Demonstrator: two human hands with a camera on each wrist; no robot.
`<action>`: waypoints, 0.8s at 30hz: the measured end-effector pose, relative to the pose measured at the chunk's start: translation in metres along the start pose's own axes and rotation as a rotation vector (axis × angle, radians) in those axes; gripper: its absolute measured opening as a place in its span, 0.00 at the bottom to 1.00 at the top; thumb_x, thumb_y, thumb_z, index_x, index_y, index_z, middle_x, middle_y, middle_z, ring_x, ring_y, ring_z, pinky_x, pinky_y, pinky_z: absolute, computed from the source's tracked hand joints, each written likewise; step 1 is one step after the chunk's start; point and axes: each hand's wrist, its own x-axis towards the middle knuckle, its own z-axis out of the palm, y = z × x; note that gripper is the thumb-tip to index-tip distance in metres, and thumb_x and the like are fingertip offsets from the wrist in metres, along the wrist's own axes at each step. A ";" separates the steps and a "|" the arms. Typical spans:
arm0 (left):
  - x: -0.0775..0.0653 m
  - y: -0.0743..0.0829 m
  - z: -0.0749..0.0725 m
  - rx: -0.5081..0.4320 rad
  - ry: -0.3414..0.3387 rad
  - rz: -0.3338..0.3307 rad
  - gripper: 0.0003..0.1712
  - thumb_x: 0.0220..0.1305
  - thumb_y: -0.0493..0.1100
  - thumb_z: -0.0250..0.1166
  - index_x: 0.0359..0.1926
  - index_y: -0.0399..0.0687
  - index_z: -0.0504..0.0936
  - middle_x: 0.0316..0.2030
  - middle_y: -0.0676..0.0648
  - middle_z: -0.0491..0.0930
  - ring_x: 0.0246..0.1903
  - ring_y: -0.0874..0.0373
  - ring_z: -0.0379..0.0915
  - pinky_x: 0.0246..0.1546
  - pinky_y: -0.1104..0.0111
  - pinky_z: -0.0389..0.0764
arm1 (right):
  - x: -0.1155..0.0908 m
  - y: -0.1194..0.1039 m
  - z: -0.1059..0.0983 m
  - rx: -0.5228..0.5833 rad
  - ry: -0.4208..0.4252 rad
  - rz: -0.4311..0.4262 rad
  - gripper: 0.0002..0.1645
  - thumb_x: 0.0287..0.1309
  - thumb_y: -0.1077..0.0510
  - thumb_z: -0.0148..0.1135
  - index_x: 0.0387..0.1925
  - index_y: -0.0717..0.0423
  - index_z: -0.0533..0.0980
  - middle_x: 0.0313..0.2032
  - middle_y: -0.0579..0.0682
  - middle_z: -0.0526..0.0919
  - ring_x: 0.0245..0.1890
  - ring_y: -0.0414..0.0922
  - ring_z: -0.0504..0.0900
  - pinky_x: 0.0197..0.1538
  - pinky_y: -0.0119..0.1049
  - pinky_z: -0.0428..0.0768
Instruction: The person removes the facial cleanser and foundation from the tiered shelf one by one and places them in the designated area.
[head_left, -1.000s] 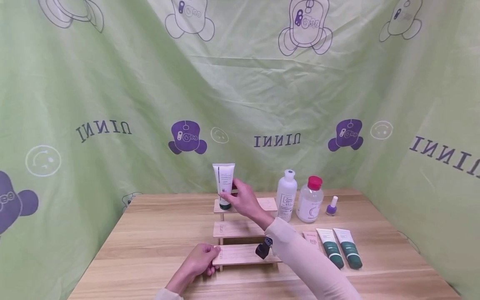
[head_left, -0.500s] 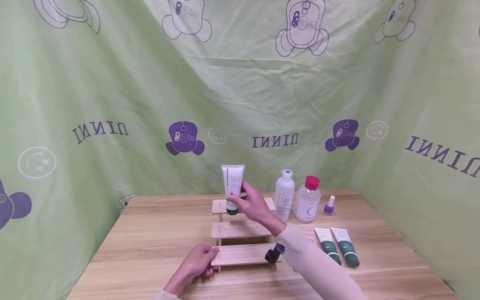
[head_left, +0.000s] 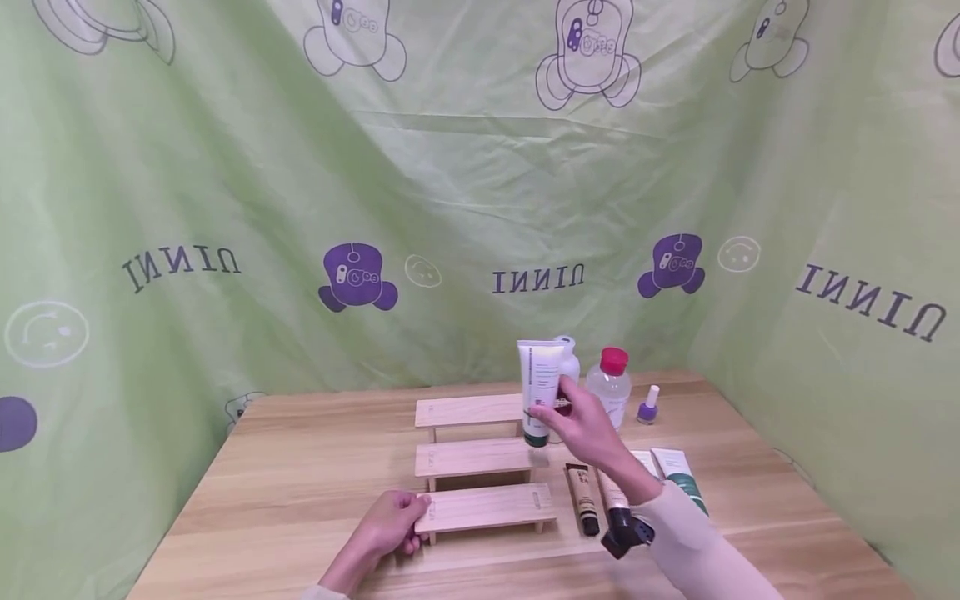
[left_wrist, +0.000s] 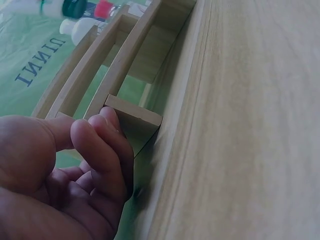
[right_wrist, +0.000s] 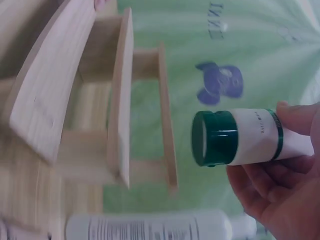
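My right hand (head_left: 592, 427) grips a white squeeze tube (head_left: 540, 379) with a dark green cap, held upright in the air at the right end of a three-step wooden display stand (head_left: 483, 508). In the right wrist view the tube's green cap (right_wrist: 216, 139) points toward the stand, apart from it. At the stand's lowest step, my left hand (head_left: 386, 523) pinches the left end; the left wrist view has the thumb and fingers (left_wrist: 100, 145) around that end, by the leg. Part of a white bottle (head_left: 567, 362) hides behind the tube.
Right of the stand are a clear bottle with a red cap (head_left: 613, 362), a purple nail polish bottle (head_left: 648, 407), a black-capped tan tube (head_left: 582, 500), a pink tube (head_left: 613, 492) and green-and-white tubes (head_left: 678, 471), partly under the right arm. A green curtain (head_left: 450, 167) hangs behind.
My right hand has carried the squeeze tube off the top step, rightward and toward me. The left hand keeps its hold on the lowest step. The head view has shifted slightly.
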 end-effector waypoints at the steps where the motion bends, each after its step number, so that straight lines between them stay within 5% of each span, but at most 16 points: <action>1: 0.000 0.000 0.000 -0.005 -0.001 -0.001 0.19 0.72 0.48 0.56 0.30 0.38 0.78 0.18 0.49 0.78 0.12 0.66 0.68 0.14 0.77 0.72 | -0.003 0.002 -0.006 -0.013 0.005 0.004 0.21 0.59 0.61 0.67 0.51 0.65 0.73 0.42 0.62 0.82 0.38 0.52 0.84 0.40 0.36 0.84; 13: 0.003 -0.002 -0.003 -0.023 -0.016 0.006 0.19 0.73 0.47 0.55 0.31 0.36 0.78 0.18 0.50 0.78 0.12 0.67 0.68 0.14 0.78 0.72 | -0.044 0.025 -0.079 -0.089 0.034 0.145 0.26 0.62 0.62 0.63 0.59 0.69 0.69 0.48 0.68 0.79 0.43 0.57 0.82 0.42 0.34 0.82; 18: 0.003 -0.002 -0.003 -0.023 -0.012 -0.004 0.19 0.73 0.47 0.55 0.31 0.36 0.78 0.18 0.50 0.78 0.12 0.66 0.68 0.14 0.78 0.72 | -0.062 0.042 -0.113 -0.218 0.100 0.197 0.27 0.63 0.62 0.63 0.59 0.72 0.68 0.49 0.71 0.78 0.46 0.62 0.80 0.41 0.30 0.80; 24: 0.002 -0.001 -0.002 -0.037 -0.014 -0.011 0.20 0.73 0.48 0.55 0.33 0.34 0.79 0.17 0.49 0.77 0.12 0.66 0.68 0.14 0.77 0.72 | -0.087 0.069 -0.152 -0.351 0.133 0.315 0.29 0.65 0.57 0.62 0.60 0.72 0.67 0.50 0.72 0.77 0.46 0.54 0.79 0.39 0.28 0.78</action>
